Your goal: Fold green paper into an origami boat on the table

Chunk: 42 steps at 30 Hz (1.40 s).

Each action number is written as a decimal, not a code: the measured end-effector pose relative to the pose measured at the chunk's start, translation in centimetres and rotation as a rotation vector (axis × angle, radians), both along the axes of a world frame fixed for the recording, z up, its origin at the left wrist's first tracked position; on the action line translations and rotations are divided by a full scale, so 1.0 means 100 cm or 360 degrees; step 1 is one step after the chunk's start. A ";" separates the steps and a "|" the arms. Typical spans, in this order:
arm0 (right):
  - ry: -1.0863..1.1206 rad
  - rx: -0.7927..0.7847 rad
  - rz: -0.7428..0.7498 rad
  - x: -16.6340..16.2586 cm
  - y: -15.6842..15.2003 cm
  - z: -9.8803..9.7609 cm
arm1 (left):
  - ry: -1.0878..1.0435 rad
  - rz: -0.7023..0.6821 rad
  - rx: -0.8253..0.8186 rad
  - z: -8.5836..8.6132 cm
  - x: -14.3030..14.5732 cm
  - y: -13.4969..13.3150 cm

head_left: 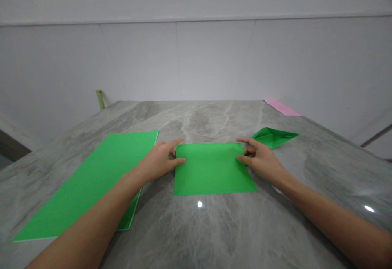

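Note:
A plain green sheet of paper (213,175) lies on the marbled tabletop in front of me, its far edge straight and its near edge slightly wider. My left hand (162,157) grips its left side near the far corner, thumb on top and index finger stretched out past the edge. At the opposite side, my right hand (260,158) pinches the sheet the same way, with the curled fingers partly hidden. Just beyond my right hand rests a folded green paper piece (273,137) with pointed ends.
A stack of larger green paper (101,171) lies at the left, partly under my left forearm. Pink paper (282,107) sits at the far right edge of the grey marbled table (208,232). A yellow-green strip (100,99) stands by the far left edge, before a white wall.

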State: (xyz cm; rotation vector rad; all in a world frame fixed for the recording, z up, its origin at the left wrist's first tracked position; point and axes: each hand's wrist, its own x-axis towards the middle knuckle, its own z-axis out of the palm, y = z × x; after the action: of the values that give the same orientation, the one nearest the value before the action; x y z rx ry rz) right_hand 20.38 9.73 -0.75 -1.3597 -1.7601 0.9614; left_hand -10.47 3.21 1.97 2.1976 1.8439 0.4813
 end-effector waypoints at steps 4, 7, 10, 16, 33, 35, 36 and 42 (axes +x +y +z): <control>-0.0018 0.0010 0.0001 0.000 -0.001 0.001 | 0.0000 -0.0002 0.0010 -0.001 0.000 0.001; -0.0033 0.0000 -0.0007 -0.001 -0.003 0.003 | -0.0016 -0.0003 0.0014 -0.002 -0.001 0.002; -0.0033 0.0001 -0.0006 -0.001 -0.003 0.003 | -0.0017 -0.0004 0.0015 -0.003 -0.001 0.002; -0.0024 -0.0006 -0.0008 0.000 -0.002 0.001 | 0.0018 -0.0016 0.0037 -0.004 -0.002 0.002; -0.0046 -0.0029 -0.0028 0.000 -0.004 0.004 | -0.0152 0.0034 0.0043 -0.011 0.000 0.005; -0.0049 -0.0018 -0.0029 0.000 -0.003 0.004 | -0.0148 0.0032 0.0050 -0.012 0.000 0.006; -0.0054 -0.0010 -0.0030 0.000 -0.003 0.004 | -0.0137 0.0030 0.0056 -0.012 0.000 0.006; -0.0081 -0.0004 -0.0036 0.000 -0.006 0.007 | -0.0068 0.0019 0.0084 -0.010 0.003 0.004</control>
State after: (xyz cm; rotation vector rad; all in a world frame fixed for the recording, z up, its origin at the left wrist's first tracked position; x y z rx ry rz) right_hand 20.38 9.13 -0.02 -1.4144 -1.7778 0.9242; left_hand -10.19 3.62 0.94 2.1929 1.8439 0.5813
